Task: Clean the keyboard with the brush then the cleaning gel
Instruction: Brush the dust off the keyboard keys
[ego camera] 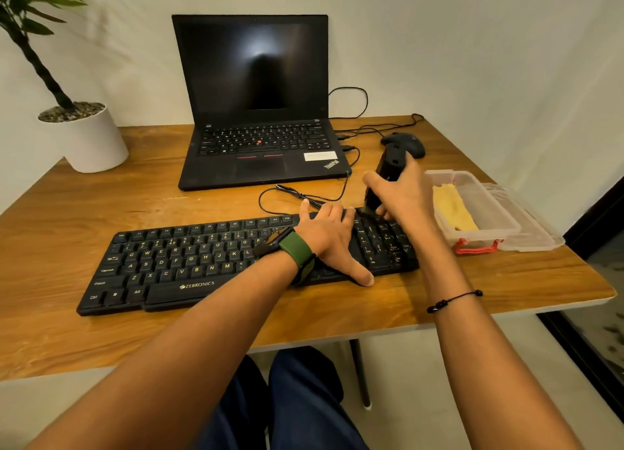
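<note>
A black Zebronics keyboard (189,263) lies across the wooden desk (84,206) in front of me. My left hand (329,238) rests flat on its right part, fingers spread, thumb at the front edge. My right hand (403,196) grips a black brush (388,172) upright, its bristles touching the keys at the top of the number pad. The yellow cleaning gel (454,209) lies in a clear plastic box (486,193) to the right of the keyboard.
An open black laptop (256,111) stands behind the keyboard, with cables (304,198) trailing between them. A black mouse (410,142) sits behind the brush. The box's lid (537,226) lies by the desk's right edge. A potted plant (84,135) stands far left.
</note>
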